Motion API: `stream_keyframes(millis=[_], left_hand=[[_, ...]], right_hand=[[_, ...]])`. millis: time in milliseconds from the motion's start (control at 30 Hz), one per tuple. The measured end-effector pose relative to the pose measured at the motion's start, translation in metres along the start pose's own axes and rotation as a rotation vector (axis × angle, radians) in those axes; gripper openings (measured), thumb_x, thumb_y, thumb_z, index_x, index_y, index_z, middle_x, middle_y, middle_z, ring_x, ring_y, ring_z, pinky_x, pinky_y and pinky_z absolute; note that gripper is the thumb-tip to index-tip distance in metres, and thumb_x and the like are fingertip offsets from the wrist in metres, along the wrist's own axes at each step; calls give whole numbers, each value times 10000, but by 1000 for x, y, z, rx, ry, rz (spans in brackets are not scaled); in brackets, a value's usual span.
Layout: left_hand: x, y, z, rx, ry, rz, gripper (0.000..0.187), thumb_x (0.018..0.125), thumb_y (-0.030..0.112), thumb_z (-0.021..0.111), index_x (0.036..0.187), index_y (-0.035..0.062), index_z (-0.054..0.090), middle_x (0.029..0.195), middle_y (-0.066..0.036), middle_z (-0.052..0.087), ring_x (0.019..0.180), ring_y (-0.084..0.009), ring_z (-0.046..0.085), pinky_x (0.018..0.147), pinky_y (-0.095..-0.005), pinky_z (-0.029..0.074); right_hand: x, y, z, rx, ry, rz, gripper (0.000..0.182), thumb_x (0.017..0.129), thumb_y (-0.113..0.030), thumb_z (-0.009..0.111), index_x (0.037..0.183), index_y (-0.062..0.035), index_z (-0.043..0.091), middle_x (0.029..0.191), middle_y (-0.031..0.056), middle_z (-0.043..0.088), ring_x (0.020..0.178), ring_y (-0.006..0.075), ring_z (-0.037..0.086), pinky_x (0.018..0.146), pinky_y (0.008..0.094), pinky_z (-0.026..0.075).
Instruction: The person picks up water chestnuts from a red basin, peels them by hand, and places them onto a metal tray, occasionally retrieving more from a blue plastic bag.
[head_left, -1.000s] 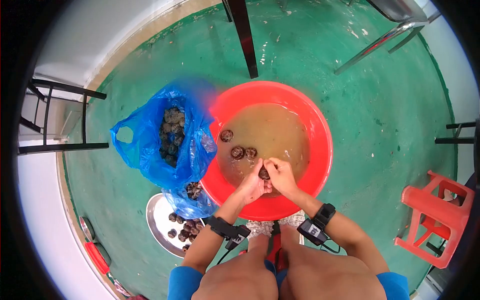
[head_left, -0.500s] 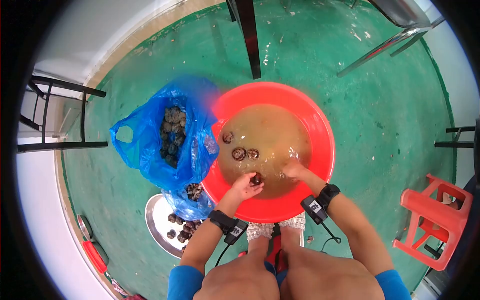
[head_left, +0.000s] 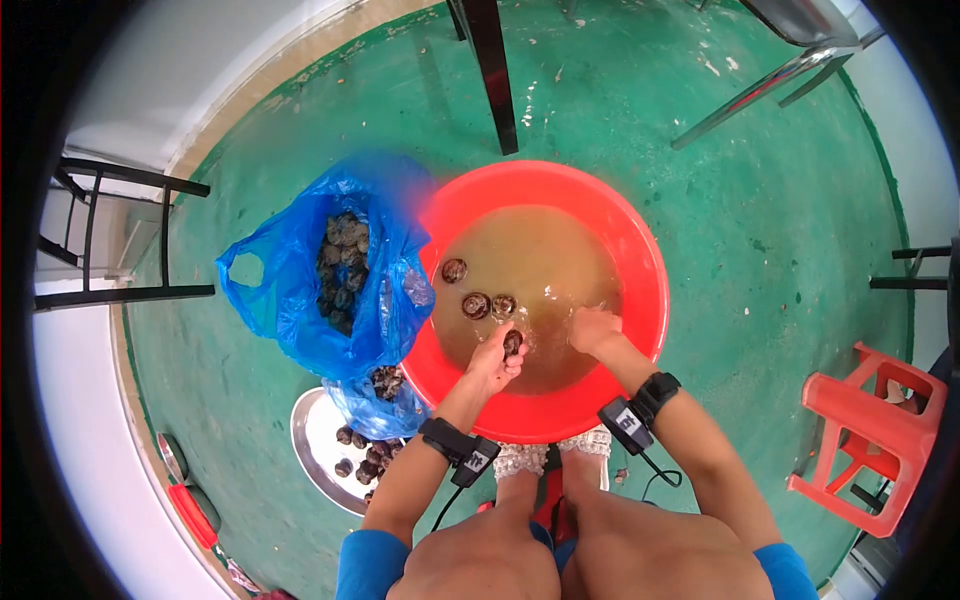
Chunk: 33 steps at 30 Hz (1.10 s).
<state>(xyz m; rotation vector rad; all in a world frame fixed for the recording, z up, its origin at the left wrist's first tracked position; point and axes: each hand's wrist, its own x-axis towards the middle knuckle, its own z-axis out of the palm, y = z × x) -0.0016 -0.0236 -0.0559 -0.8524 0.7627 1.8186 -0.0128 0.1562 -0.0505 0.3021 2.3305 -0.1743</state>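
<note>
A red plastic basin (head_left: 648,230) half full of murky brown water (head_left: 540,250) stands before me. My left hand (head_left: 492,360) is closed around a dark brown round piece (head_left: 513,343) that looks like a water chestnut, low over the near left of the water. My right hand (head_left: 593,330) is at the water's surface on the right, its fingers curled; what they hold, if anything, is hidden. Three similar dark round pieces (head_left: 476,305) show in the water at left.
A blue plastic bag (head_left: 300,300) of grey, muddy round pieces (head_left: 343,265) leans against the basin's left side. Below it, a metal tray (head_left: 318,465) holds several dark pieces (head_left: 370,462). A red stool (head_left: 830,395) stands right; a dark table leg (head_left: 495,90) rises beyond the basin.
My left hand has lifted slightly and turned, bringing the dark round piece up a little. My right hand has come up partly out of the water, fingers curled.
</note>
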Motion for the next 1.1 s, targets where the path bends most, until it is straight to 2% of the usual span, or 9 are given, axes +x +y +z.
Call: stream_keyframes(millis=[133,267,367,400,467,600,633,800,1100], left_hand=[[-3,2,5,26,187,41,217,818,310,480,765,100,460,623,-7,465,467,-80,409,409,-189,344],[15,-6,-20,32,243,21,161,832,272,464,813,112,473,642,4,476,486,-89,428,416,-184,366],[11,-10,-5,-40,259,137,159,849,289,423,856,134,462,625,22,467,453,-77,401,373,-149,314],[9,-8,-6,-39,259,136,159,849,289,423,856,134,462,625,22,467,453,-77,401,373,-149,314],[1,-2,-3,-50,-13,-29,221,823,356,469,779,142,436,560,29,428,398,-33,327,323,-164,221],[-16,2,24,41,47,45,389,803,530,368,667,169,416,467,33,358,317,-47,237,298,-178,163],[-19,3,32,111,95,69,468,798,567,319,579,162,402,428,31,334,294,-60,222,288,-186,161],[-30,2,41,-72,55,-22,519,797,558,335,473,155,364,383,34,295,271,-72,245,271,-192,174],[-28,-6,49,86,99,-19,486,772,571,363,511,162,386,349,45,286,249,-78,272,226,-190,232]], right_hand=[[3,3,16,-8,-265,-256,320,738,-268,554,877,20,561,914,158,580,814,253,578,695,337,465],[-8,-21,14,1581,-848,-233,199,787,-180,503,824,4,569,804,99,577,696,183,566,604,280,472],[-32,-40,-19,1700,-752,-302,216,761,-191,510,803,15,560,759,104,589,669,185,582,592,305,462],[-27,-42,-12,1702,-751,-302,216,761,-191,510,803,15,560,759,104,589,669,185,582,592,305,462],[-17,-45,0,1184,-68,-532,234,758,-200,520,905,-19,536,785,127,578,692,213,577,611,309,455],[-28,-29,-1,784,251,-702,402,761,-233,526,1109,-53,438,954,192,529,837,225,546,714,307,428],[-29,-28,-1,1077,-94,-672,436,776,-265,517,1131,-36,409,937,209,523,853,251,535,741,322,413],[-49,-35,-1,1110,53,-764,432,792,-298,505,1090,0,407,879,212,532,808,274,549,712,339,419],[-44,-41,20,1080,108,-340,315,825,-255,458,1056,-42,430,732,166,557,642,227,550,617,308,431]])
